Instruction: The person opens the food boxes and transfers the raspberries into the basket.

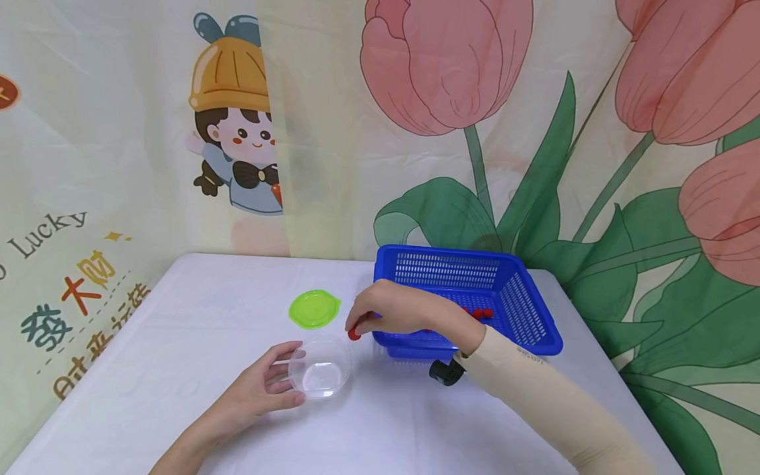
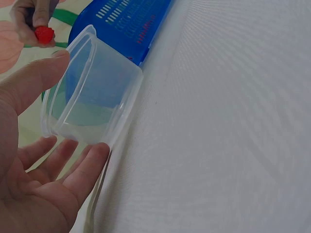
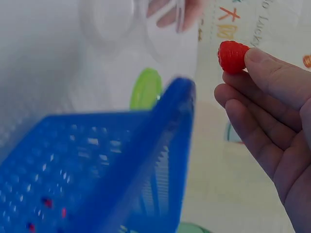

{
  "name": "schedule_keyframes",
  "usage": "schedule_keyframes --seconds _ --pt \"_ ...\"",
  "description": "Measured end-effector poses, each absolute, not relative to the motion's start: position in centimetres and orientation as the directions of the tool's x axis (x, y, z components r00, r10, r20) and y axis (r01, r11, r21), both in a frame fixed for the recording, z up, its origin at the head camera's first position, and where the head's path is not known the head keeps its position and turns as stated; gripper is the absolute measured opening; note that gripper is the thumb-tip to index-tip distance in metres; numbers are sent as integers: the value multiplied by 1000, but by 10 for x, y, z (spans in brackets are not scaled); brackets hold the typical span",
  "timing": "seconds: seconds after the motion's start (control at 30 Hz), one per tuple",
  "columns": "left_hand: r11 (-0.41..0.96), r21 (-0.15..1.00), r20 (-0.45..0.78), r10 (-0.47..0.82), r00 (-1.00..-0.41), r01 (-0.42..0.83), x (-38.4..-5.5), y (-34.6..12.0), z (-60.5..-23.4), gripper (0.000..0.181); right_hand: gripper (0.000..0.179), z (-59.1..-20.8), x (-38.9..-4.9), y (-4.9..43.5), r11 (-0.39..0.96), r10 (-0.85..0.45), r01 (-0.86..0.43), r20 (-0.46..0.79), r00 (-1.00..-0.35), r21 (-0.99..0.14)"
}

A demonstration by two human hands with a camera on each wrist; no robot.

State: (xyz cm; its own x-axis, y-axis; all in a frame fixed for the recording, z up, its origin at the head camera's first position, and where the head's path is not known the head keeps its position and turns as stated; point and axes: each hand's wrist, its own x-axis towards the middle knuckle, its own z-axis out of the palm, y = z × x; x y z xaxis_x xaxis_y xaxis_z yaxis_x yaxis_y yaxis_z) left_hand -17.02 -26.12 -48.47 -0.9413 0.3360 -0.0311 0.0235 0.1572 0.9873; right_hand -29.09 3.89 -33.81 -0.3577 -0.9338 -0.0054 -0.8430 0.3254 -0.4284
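Observation:
My right hand (image 1: 380, 309) pinches a red raspberry (image 3: 232, 57) between thumb and fingertips, just outside the left end of the blue basket (image 1: 537, 330). To its lower left, a clear round plastic tub (image 1: 320, 371) stands upright and uncovered on the table, with nothing visible inside. My left hand (image 1: 264, 382) holds the tub from its left side, thumb at the near side and fingers around the far side. In the left wrist view, the thumb touches the tub's rim (image 2: 87, 73). More red raspberries (image 1: 483, 313) lie in the basket, partly hidden behind my right forearm.
Behind the tub, a bright green round lid (image 1: 315, 309) lies flat on the white-covered table (image 1: 178, 316). The basket's raised wall stands close to my right hand and forearm. A printed curtain (image 1: 326, 132) hangs behind the table's far edge.

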Motion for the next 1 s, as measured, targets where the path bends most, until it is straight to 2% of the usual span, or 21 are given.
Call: schedule_keyframes --seconds 0.2,0.4,1.0 --pt "171 985 -49 327 -944 8 -172 -260 -484 90 19 -325 -298 83 392 -892 -824 49 -449 -410" --pt "182 983 -59 325 -944 1 -172 -260 -484 91 20 -322 -305 126 432 -863 -809 79 -499 -398" --pt "194 981 -72 320 -945 -9 -173 -259 -484 89 16 -354 -327 225 601 -753 -738 92 -652 -306"
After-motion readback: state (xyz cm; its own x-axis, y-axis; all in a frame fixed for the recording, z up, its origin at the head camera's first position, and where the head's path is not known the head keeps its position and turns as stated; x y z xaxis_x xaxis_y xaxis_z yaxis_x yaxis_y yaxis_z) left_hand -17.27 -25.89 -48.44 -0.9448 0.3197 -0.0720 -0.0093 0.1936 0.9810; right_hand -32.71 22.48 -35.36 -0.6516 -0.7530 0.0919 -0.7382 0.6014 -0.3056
